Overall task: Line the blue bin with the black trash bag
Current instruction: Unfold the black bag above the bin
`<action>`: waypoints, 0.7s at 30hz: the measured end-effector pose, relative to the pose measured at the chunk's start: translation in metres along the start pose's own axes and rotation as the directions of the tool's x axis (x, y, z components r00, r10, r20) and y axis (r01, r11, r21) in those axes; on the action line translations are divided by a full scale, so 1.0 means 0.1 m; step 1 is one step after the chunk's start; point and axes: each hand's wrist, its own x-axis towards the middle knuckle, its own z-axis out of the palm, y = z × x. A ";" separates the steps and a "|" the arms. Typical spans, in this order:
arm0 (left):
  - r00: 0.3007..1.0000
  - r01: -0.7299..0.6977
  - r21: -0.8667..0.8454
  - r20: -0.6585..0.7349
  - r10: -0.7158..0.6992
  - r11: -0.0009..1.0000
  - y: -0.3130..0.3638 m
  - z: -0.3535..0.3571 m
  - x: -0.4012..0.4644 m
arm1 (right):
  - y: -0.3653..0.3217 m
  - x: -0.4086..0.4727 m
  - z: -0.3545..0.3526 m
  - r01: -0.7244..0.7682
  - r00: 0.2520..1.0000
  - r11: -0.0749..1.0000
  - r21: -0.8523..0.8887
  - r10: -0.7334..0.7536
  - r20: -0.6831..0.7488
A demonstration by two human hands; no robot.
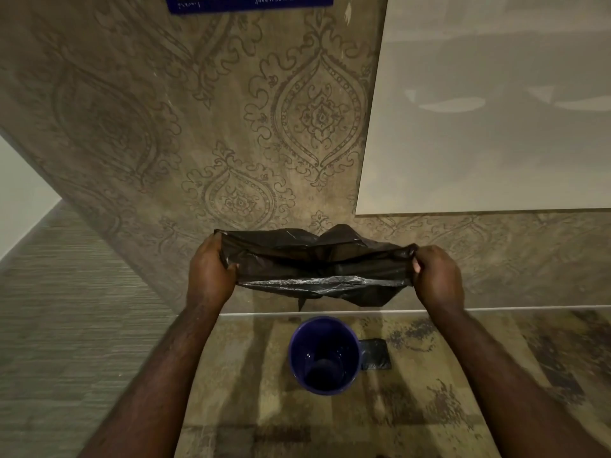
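Blue bin (pixel 324 355), round, of glossy dark-blue plastic, tapering to a smaller base: it stands upright on the floor below and between the two forearms, mouth open to the camera, interior bare and unlined, a faint shine on its inner wall. Floor covering (pixel 429 391): patterned carpet in tan and dark mottled streaks, running up to a pale baseboard strip (pixel 496 309). Small flat square of folded black plastic (pixel 375 354): lies on the carpet at the bin's right side, its left edge hidden behind the bin's rim; contact cannot be judged. Black trash bag (pixel 317 269), thin crinkled film: held in the air above and beyond the bin, well clear of its rim, stretched sideways between both hands with its mouth partly parted, a loose corner drooping from the lower edge. Left hand (pixel 210 271): fingers curled closed, pinching the bag's left edge. Right hand (pixel 436 276): fingers likewise closed, gripping a bunched fold of the bag's right edge. Both bare forearms reach forward from the lower corners of the view. Wall (pixel 198 127) behind the bag: tan-brown covering with large ornamental medallion motifs. Pale glossy panel (pixel 496 110): mounted on the wall at upper right. Blue sign (pixel 251 3) with white lettering: top edge of the view, cut off, text not legible in full.
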 end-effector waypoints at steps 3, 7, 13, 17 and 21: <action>1.000 0.022 0.009 0.000 -0.022 1.000 -0.10 0.03 -0.07 | -0.05 0.11 -0.03 -0.073 0.983 0.997 -0.033 0.078 0.166; 1.000 0.018 -0.002 0.010 -0.018 1.000 -0.19 0.01 -0.18 | -0.11 0.15 -0.05 -0.020 0.974 0.983 -0.180 0.060 0.218; 0.995 0.070 -0.008 0.069 -0.070 0.997 -0.17 0.10 -0.43 | -0.41 0.09 -0.06 -0.139 0.986 0.987 -0.078 0.145 0.079; 0.977 0.196 0.057 0.075 -0.200 0.979 -0.12 0.15 -0.68 | -0.50 0.11 -0.01 0.063 0.984 0.998 -0.007 -0.061 0.167; 0.975 0.220 0.096 -0.063 -0.214 0.971 0.12 0.30 -0.79 | -0.61 0.08 0.01 0.379 0.855 0.922 0.077 -0.381 0.353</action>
